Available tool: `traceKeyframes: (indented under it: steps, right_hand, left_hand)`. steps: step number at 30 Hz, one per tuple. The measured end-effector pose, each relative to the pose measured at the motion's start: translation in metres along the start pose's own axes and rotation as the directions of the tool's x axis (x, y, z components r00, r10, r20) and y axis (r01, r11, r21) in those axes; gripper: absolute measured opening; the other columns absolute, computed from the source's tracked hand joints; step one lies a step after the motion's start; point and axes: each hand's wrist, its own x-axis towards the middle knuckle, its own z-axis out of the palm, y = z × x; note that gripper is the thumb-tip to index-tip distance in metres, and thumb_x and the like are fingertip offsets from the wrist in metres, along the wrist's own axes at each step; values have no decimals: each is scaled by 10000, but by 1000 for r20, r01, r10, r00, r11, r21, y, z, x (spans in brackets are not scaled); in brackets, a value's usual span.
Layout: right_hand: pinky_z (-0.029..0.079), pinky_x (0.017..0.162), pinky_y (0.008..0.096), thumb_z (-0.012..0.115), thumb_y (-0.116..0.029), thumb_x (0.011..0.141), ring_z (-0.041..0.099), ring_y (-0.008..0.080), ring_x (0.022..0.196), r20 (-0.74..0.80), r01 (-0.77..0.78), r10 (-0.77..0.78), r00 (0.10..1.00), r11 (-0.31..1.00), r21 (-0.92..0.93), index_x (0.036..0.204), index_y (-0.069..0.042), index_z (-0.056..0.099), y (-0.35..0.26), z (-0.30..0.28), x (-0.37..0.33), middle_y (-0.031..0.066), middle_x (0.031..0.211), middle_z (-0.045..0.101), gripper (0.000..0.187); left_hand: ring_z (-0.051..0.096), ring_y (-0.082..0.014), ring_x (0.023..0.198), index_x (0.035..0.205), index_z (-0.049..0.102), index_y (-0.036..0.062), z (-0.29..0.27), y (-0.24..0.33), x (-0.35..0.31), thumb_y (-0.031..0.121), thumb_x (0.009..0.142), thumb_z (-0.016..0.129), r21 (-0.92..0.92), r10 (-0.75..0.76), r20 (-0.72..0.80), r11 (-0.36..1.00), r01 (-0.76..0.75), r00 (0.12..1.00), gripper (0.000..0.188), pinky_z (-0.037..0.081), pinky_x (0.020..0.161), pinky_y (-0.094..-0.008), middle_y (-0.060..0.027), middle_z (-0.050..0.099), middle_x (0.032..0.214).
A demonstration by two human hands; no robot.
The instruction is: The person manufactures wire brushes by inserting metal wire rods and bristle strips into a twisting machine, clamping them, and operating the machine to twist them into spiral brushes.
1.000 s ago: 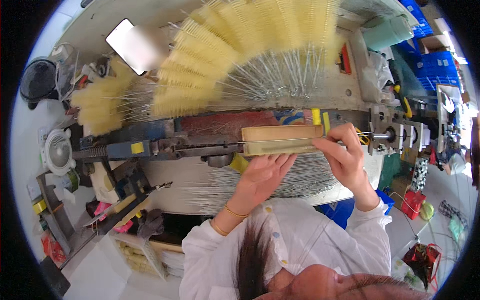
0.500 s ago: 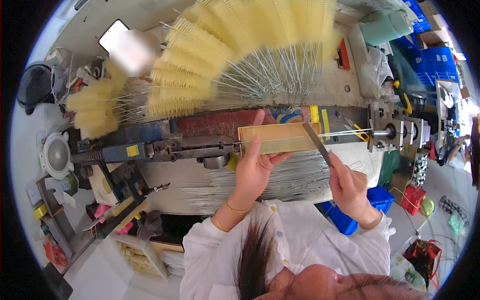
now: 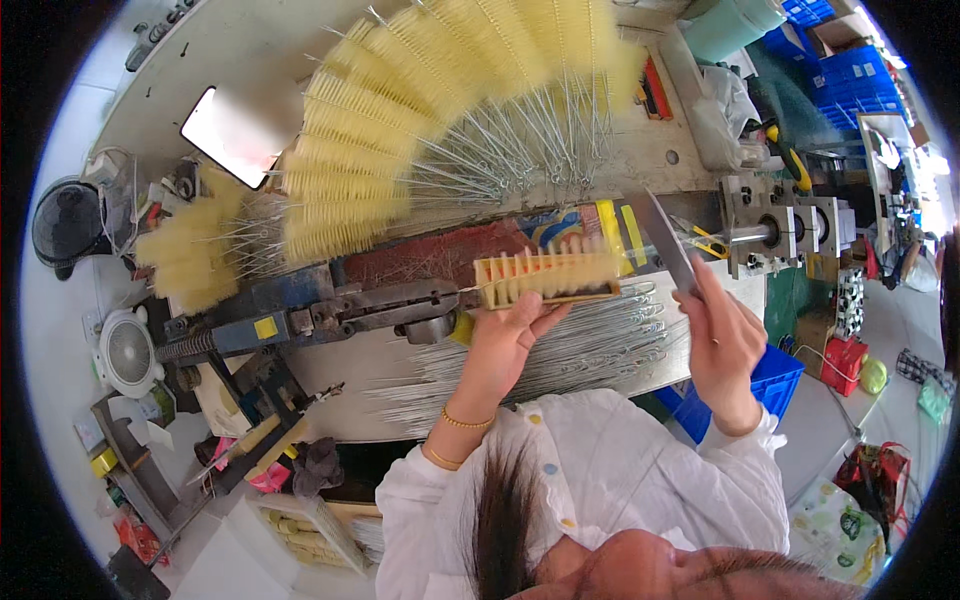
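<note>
The hands are apart: the left hand (image 3: pixel 503 345) pinches the tray (image 3: pixel 588 296) of pale bristles (image 3: pixel 560 270) at its one o'clock; the right hand (image 3: pixel 722 345) grips a flat blade (image 3: pixel 674 245). Looks like bristle-spreading, next needing a steady tray. Yellow brushes (image 3: pixel 450 90) fan toward eleven.

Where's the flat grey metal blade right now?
Right of centre in the head view, the blade is in the person's right hand, near the right end of the rectangular bristle-filled tray.

A beige, flat workbench (image 3: pixel 640 165) bears yellow-bristled wire brushes (image 3: pixel 400 105) (fanned) at twelve o'clock, thin silvery wires (image 3: pixel 545 350) at five.
</note>
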Motion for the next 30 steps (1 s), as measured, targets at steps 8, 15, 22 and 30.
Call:
traceKeyframes:
  steps: [8, 15, 22, 30]
  right_hand:
    - [467, 623, 341, 649, 64, 674, 589, 273, 708, 303, -332, 202, 931, 812, 480, 970, -35, 559, 12, 61, -42, 109, 764, 587, 325]
    - [467, 630, 388, 558, -51, 815, 589, 335, 750, 166, -189, 110, 980, 774, 605, 991, -27, 587, -28, 168, -19, 171, 814, 593, 180]
    - [479, 693, 413, 485, -184, 891, 603, 373, 859, 495, -511, 188, 848, 540, 669, 1114, 27, 528, -33, 157, -31, 240, 946, 600, 309]
    - [447, 858, 430, 541, -87, 776, 533, 388, 1052, 248, -23, -563, 789, 376, 926, 1242, -9, 447, -101, 111, 17, 225, 1216, 504, 482]
  left_hand:
    - [525, -161, 1021, 1076, 545, -19, -11, 23, -51, 134, 832, 612, 570, -461, -179, 672, 473, 869, 296, 427, 847, -281, -105, 557, 1117]
    - [455, -343, 960, 936, 548, 46, -74, -15, -63, 137, 785, 627, 917, 463, 191, -399, 11, 866, 193, 356, 891, -445, -140, 492, 967]
    - [479, -334, 960, 981, 553, 43, -77, -11, -54, 112, 791, 628, 914, 446, 215, -406, -17, 869, 215, 353, 877, -445, -129, 543, 960]
    - [478, -245, 1072, 1104, 557, 41, -69, -54, -27, 145, 839, 539, 814, 92, 555, -264, -517, 827, 286, 389, 929, -360, -92, 513, 1172]
